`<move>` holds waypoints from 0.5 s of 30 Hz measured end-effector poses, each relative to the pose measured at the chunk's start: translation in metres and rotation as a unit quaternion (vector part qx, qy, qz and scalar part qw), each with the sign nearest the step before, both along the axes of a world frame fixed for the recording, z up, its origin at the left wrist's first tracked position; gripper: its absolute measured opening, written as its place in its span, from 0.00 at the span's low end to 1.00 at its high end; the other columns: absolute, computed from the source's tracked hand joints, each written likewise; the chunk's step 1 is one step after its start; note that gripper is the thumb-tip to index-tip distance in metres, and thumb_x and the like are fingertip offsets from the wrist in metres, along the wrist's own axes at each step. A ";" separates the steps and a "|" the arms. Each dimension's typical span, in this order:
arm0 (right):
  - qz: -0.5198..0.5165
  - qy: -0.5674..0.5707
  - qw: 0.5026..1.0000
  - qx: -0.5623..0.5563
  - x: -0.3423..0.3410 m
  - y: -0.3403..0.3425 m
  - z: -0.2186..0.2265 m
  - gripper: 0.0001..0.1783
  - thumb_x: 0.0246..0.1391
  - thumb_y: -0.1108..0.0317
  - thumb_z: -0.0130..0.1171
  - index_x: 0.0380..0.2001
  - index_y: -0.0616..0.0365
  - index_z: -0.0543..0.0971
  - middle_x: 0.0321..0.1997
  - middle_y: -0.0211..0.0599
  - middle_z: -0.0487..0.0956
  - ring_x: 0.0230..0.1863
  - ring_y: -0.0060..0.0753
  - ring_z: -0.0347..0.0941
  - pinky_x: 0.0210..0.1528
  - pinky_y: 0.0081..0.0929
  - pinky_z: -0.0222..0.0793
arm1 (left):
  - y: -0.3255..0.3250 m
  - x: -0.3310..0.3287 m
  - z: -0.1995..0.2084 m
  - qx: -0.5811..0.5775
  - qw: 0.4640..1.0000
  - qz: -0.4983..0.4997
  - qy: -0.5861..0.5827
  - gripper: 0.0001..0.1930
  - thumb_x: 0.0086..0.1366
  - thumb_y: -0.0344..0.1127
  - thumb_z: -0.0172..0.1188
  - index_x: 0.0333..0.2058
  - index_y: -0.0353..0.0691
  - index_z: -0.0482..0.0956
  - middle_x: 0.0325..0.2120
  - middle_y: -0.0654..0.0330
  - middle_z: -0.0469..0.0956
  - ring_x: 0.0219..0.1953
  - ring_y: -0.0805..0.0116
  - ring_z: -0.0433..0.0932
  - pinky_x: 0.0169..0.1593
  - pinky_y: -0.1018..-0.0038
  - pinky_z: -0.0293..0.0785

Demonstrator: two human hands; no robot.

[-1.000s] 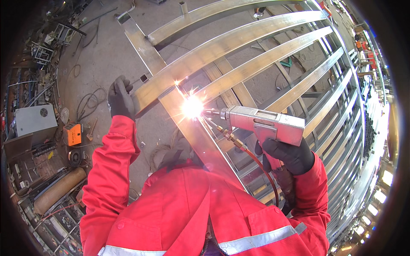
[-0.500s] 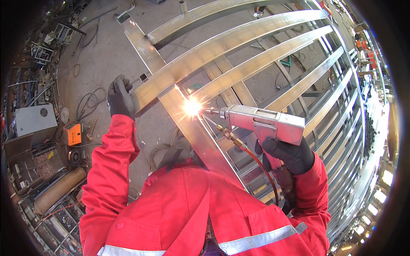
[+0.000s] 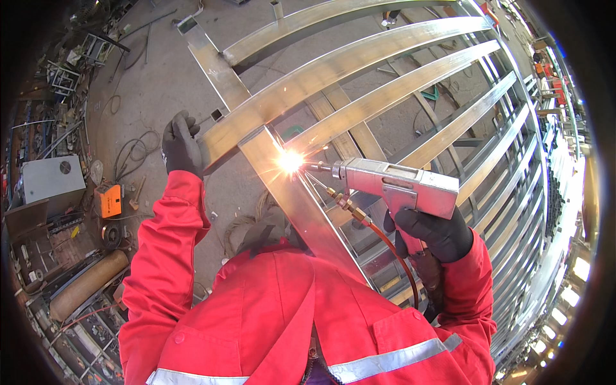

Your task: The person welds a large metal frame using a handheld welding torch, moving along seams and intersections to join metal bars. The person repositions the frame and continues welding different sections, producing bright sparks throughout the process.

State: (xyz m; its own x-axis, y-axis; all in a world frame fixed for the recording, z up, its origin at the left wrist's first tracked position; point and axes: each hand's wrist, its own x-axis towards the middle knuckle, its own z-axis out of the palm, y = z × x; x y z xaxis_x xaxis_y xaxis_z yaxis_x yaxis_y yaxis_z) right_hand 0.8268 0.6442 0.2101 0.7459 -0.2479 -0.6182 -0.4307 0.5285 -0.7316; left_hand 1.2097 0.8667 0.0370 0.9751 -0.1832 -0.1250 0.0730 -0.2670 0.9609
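In a black glove, my right hand (image 3: 435,235) is closed around the grip of a silver box-shaped welding gun (image 3: 403,185). The gun's nozzle points left at a bright glare with sparks (image 3: 290,161), which hides the joint beneath it. This glare sits on a rectangular steel tube (image 3: 301,212) running down toward my chest, near where a crossing tube ends. A brass fitting (image 3: 346,205) with a red hose hangs under the gun. My left hand (image 3: 180,145), also gloved, is closed with bent fingers against the left end of another steel tube (image 3: 256,119).
The tubes belong to a large barred steel frame (image 3: 449,135) stretching right. On the floor at left are a grey metal box (image 3: 61,186), an orange device (image 3: 109,201), a wire spool (image 3: 111,235), a brown cylinder (image 3: 88,285) and a coiled cable (image 3: 136,152).
The spray of sparks has changed shape, and the glare has shifted very slightly right along with the gun. Both hands otherwise keep their places.
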 end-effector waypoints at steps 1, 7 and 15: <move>0.000 0.001 1.000 -0.002 0.000 0.000 0.001 0.25 0.57 0.75 0.64 0.57 0.66 0.72 0.37 0.39 0.81 0.31 0.30 0.78 0.30 0.28 0.77 | 0.000 0.000 0.000 0.001 1.000 0.001 0.001 0.24 0.75 0.49 0.47 0.53 0.32 0.75 0.42 0.54 0.81 0.42 0.66 0.79 0.49 0.69 0.75; -0.001 0.005 1.000 -0.009 0.000 0.001 0.001 0.25 0.58 0.74 0.64 0.57 0.66 0.72 0.37 0.38 0.81 0.30 0.30 0.78 0.30 0.28 0.76 | -0.001 -0.001 0.001 0.009 1.000 0.000 -0.002 0.24 0.75 0.49 0.47 0.53 0.32 0.76 0.42 0.53 0.81 0.42 0.66 0.79 0.50 0.69 0.75; -0.003 0.001 1.000 -0.006 0.000 0.001 0.001 0.25 0.57 0.74 0.63 0.58 0.66 0.71 0.37 0.39 0.81 0.32 0.30 0.79 0.30 0.28 0.76 | -0.002 -0.003 0.004 0.017 1.000 0.005 -0.004 0.24 0.74 0.50 0.47 0.53 0.33 0.76 0.42 0.54 0.81 0.42 0.65 0.79 0.50 0.69 0.74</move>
State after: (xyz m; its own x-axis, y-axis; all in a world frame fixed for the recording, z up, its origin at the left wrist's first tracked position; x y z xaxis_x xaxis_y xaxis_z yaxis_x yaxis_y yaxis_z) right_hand 0.8263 0.6456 0.2115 0.7427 -0.2598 -0.6172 -0.4292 0.5229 -0.7365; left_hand 1.2071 0.8642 0.0408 0.9776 -0.1698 -0.1241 0.0688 -0.2997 0.9516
